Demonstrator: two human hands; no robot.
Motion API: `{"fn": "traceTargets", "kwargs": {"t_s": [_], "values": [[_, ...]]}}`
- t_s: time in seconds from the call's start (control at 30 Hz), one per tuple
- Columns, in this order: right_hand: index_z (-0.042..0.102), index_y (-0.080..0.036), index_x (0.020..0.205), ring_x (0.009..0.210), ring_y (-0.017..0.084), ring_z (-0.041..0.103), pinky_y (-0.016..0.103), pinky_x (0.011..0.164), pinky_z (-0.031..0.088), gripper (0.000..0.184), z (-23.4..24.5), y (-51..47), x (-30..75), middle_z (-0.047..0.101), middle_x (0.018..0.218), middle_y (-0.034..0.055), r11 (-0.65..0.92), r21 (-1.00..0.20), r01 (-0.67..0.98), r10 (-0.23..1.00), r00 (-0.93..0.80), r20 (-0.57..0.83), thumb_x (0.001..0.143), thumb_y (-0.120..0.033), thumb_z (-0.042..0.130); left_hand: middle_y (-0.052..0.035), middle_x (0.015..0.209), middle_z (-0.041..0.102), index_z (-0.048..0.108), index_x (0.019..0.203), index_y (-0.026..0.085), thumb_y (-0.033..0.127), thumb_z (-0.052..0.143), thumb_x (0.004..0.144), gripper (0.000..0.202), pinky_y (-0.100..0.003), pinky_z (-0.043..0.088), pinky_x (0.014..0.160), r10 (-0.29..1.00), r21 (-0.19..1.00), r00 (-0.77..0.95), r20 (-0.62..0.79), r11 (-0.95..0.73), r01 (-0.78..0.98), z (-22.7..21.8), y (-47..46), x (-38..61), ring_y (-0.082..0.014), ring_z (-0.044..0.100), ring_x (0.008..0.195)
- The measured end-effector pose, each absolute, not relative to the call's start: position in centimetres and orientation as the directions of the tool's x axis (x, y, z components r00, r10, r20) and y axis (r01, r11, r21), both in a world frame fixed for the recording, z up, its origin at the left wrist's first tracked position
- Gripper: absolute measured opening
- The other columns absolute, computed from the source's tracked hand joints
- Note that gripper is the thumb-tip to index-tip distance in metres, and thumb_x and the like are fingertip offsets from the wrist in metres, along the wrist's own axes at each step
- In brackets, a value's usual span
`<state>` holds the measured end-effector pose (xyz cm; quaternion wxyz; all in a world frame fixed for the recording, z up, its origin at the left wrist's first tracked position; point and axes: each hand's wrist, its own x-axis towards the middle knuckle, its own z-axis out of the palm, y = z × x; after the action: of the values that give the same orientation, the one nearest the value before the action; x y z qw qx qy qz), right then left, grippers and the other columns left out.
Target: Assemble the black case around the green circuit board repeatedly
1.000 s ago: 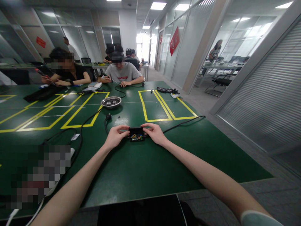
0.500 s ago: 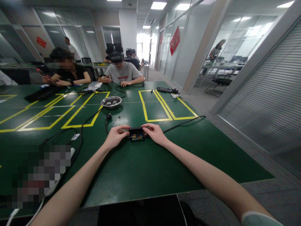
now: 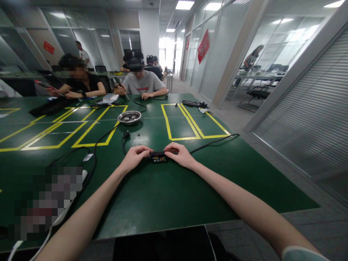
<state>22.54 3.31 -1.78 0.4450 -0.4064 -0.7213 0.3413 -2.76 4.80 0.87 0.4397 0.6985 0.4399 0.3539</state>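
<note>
At the middle of the table, a small black power adapter lies with its case opened, showing a circuit board (image 3: 159, 160) with orange-yellow coils. Over the board's far part is a black cover (image 3: 157, 154), tilted. My left hand (image 3: 135, 156) pinches the left end of this cover between thumb and fingers. Its right end is pinched by my right hand (image 3: 179, 155). My fingertips hide both ends of the case. A black cable (image 3: 212, 143) runs out to the right from beneath my right hand, and a black power plug (image 3: 126, 134) stands behind my left hand.
A metal bowl (image 3: 129, 117) with small metal parts sits beyond my hands. Yellow tape outlines (image 3: 185, 139) mark the green table (image 3: 152, 203). A white power strip (image 3: 85, 175), partly blurred, lies at left. Two people sit across; one holds a screwdriver (image 3: 125, 92). A black cable bundle (image 3: 193, 103) lies at far right.
The black cover has tipped down toward me and now hides more of the circuit board. Both hands stay at its ends. The person across has raised the screwdriver more upright.
</note>
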Motion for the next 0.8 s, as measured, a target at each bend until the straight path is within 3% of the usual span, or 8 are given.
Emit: {"fn": "traceTargets", "kwargs": {"t_s": [0.2, 0.3, 0.4, 0.53, 0.67, 0.8], "values": [[0.075, -0.019, 0.09, 0.09, 0.018, 0.067, 0.034, 0.085, 0.056, 0.009, -1.0, 2.5, 23.1, 0.069, 0.095, 0.0053, 0.611, -0.717, 0.334, 0.782, -0.397, 0.481, 0.087, -0.025, 0.069, -0.0087, 0.095, 0.08, 0.073, 0.085, 0.017, 0.048, 0.075, 0.077, 0.032, -0.038, 0.059, 0.086, 0.901, 0.901, 0.418, 0.115, -0.272, 0.338, 0.6, 4.5, -2.4, -0.0255, 0.075, 0.089], [0.075, -0.019, 0.103, 0.091, 0.018, 0.067, 0.034, 0.086, 0.055, 0.017, -1.3, 2.6, 23.2, 0.068, 0.103, 0.0066, 0.616, -0.683, 0.392, 0.782, -0.413, 0.468, 0.088, -0.026, 0.072, -0.0062, 0.095, 0.079, 0.075, 0.094, 0.018, 0.047, 0.072, 0.08, 0.033, -0.036, 0.058, 0.084, 0.879, 0.853, 0.449, 0.157, -0.35, 0.387, 0.4, 4.6, -2.5, -0.0234, 0.073, 0.086], [0.075, -0.019, 0.109, 0.101, 0.022, 0.066, 0.04, 0.095, 0.053, 0.025, -1.7, 2.8, 23.1, 0.068, 0.113, 0.0096, 0.603, -0.624, 0.497, 0.796, -0.421, 0.434, 0.087, -0.032, 0.075, -0.0053, 0.096, 0.078, 0.076, 0.105, 0.019, 0.048, 0.066, 0.087, 0.036, -0.035, 0.056, 0.083, 0.848, 0.765, 0.497, 0.185, -0.441, 0.469, 0.3, 4.8, -2.8, -0.0226, 0.07, 0.086], [0.075, -0.019, 0.101, 0.101, 0.025, 0.065, 0.043, 0.094, 0.052, 0.021, -1.5, 2.7, 23.1, 0.072, 0.107, 0.0093, 0.572, -0.577, 0.582, 0.819, -0.441, 0.367, 0.088, -0.036, 0.076, -0.0082, 0.099, 0.072, 0.078, 0.103, 0.019, 0.054, 0.061, 0.091, 0.04, -0.037, 0.054, 0.087, 0.791, 0.603, 0.564, 0.239, -0.576, 0.552, 0.3, 4.9, -3.0, -0.0248, 0.067, 0.093], [0.069, -0.019, 0.11, 0.095, 0.022, 0.067, 0.038, 0.088, 0.054, 0.029, -0.7, 1.9, 22.9, 0.073, 0.106, 0.0068, 0.557, -0.604, 0.57, 0.826, -0.455, 0.332, 0.083, -0.027, 0.079, -0.0063, 0.096, 0.069, 0.072, 0.1, 0.019, 0.057, 0.062, 0.091, 0.04, -0.035, 0.053, 0.08, 0.758, 0.5, 0.612, 0.225, -0.629, 0.595, 0.3, 4.5, -2.7, -0.0234, 0.066, 0.086], [0.064, -0.018, 0.116, 0.096, 0.022, 0.066, 0.036, 0.086, 0.053, 0.041, -0.7, 1.4, 22.7, 0.07, 0.109, 0.0074, 0.599, -0.541, 0.59, 0.8, -0.469, 0.374, 0.078, -0.016, 0.079, -0.0016, 0.085, 0.067, 0.063, 0.097, 0.021, 0.047, 0.068, 0.091, 0.028, -0.031, 0.048, 0.07, 0.748, 0.405, 0.619, 0.24, -0.656, 0.636, 0.4, 3.7, -2.0, -0.0207, 0.063, 0.075]]}}
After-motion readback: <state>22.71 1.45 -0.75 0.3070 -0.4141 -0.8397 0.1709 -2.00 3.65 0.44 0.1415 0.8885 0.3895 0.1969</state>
